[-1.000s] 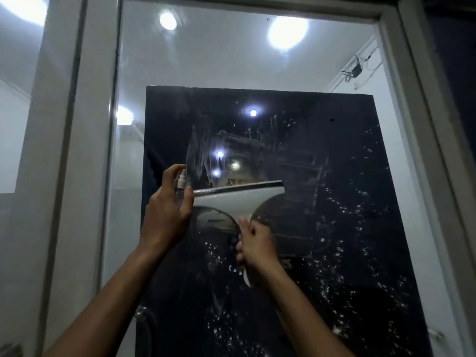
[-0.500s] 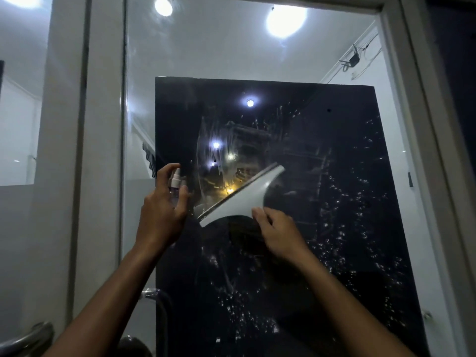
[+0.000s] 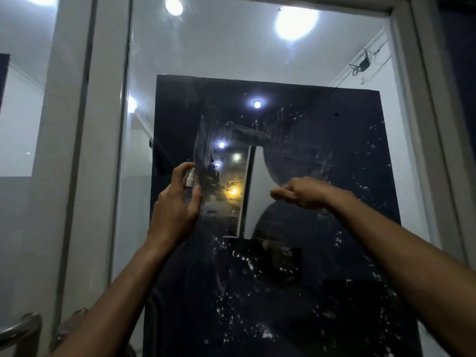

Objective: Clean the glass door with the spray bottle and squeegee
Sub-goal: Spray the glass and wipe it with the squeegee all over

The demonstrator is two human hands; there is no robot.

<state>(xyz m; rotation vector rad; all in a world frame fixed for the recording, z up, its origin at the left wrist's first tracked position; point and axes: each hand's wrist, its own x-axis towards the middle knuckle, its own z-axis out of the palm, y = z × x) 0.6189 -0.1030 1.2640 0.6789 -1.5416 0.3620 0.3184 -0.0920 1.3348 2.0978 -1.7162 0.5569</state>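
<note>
- Behind the pane I see a pale corridor with round ceiling lights, and a dark night view with street lamps fills the middle of the tall glass door (image 3: pixel 257 47) in its grey-white frame (image 3: pixel 401 99).
- My left hand (image 3: pixel 175 210) grips the small clear spray bottle with a white nozzle (image 3: pixel 189 180), fingers curled round its body and the forefinger arched over the top; it sits near the door's left edge, about mid-height.
- My right hand (image 3: pixel 304 193) holds the pale, wide-bladed squeegee (image 3: pixel 255 191) by its handle; thumb and fingers close on the stem, though the handle itself is mostly hidden behind them, so I cannot see how firm the hold is.
- The relation that matters: the blade's long axis stands nearly upright, running from upper middle of the pane down toward its centre, and the whole blade lies to the left of my gripping hand, between the two hands.
- The dark rubber edge (image 3: pixel 244 189) faces left, toward the bottle hand, which is just beside it but apart.
- White droplets (image 3: pixel 247 266) speckle the glass below the blade and down the right side toward the lower right corner; a smeared patch (image 3: pixel 206 143) sits above the left hand.
- I judge the right hand alone drives the next stroke; with the blade upright, a sideways pull suits it, and the wet area lies below and right of it.
- A curved metal door handle (image 3: pixel 20 328) shows at the lower left corner.
</note>
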